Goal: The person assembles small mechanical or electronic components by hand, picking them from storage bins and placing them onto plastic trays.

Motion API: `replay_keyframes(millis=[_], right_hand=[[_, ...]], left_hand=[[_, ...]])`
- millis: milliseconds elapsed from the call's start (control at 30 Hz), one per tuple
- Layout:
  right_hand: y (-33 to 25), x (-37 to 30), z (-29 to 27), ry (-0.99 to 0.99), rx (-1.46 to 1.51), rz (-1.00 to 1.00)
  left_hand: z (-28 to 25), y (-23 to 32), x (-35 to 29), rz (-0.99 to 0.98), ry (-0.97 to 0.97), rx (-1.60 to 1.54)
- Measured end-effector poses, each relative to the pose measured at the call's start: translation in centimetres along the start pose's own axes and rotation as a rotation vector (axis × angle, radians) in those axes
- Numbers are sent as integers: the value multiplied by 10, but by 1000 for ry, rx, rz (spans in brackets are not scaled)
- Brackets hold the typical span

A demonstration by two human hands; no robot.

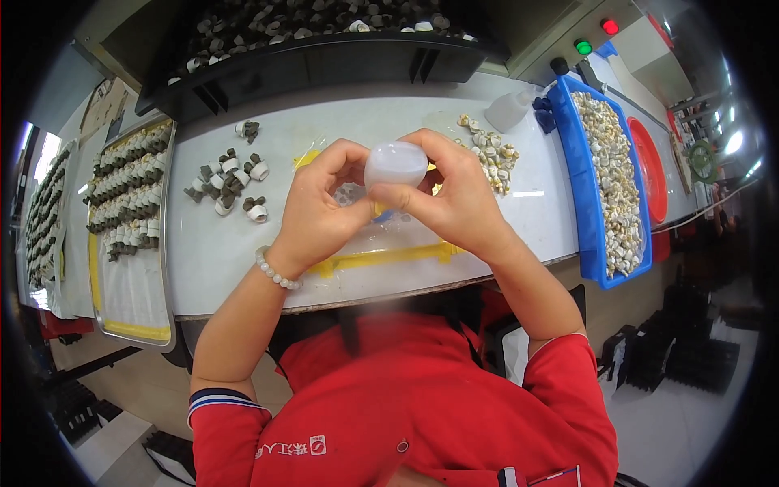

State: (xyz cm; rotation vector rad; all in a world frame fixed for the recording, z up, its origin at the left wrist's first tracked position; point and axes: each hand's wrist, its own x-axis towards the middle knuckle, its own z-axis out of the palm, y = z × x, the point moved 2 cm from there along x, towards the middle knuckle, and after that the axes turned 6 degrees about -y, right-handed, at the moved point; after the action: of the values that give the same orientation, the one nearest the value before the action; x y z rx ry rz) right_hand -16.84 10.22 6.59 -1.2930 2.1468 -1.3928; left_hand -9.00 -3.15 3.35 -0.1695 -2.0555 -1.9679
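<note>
A translucent whitish plastic bottle (395, 166) is held up over the middle of the table, its rounded base toward me. My left hand (324, 203) is closed round its left side. On the other side my right hand (450, 195) grips it, thumb across the front. The bottle's lower end and whatever is under it are mostly hidden by the hands. Below lies a clear sheet edged with yellow tape (385, 258). Left of my left hand is a loose group of small white-and-dark-grey parts (230, 180). Beside my right hand is a pile of small white-and-yellowish parts (493, 158).
A black bin (324, 65) of grey-and-white parts spans the back. At right stand a blue bin (580, 195) of whitish parts, a red basin (647, 170) and another translucent bottle (510, 111). A metal tray (169, 276) with rows of assembled parts lies at left.
</note>
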Motion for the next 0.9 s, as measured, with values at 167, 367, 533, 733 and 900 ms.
replay_keyframes(millis=[167, 367, 533, 733, 900], right_hand=[[-6, -11, -7, -3, -35, 6], [-2, -51, -16, -77, 257, -6], [9, -82, -15, -7, 802, 373], [6, -89, -27, -157, 938, 440], [18, -94, -43, 66, 855, 318]], left_hand=[[2, 7, -2, 118, -36, 214], [11, 15, -11, 459, -157, 541], [30, 37, -15, 862, -313, 922], [49, 39, -30, 880, -401, 1100], [58, 47, -34, 823, -386, 1236]])
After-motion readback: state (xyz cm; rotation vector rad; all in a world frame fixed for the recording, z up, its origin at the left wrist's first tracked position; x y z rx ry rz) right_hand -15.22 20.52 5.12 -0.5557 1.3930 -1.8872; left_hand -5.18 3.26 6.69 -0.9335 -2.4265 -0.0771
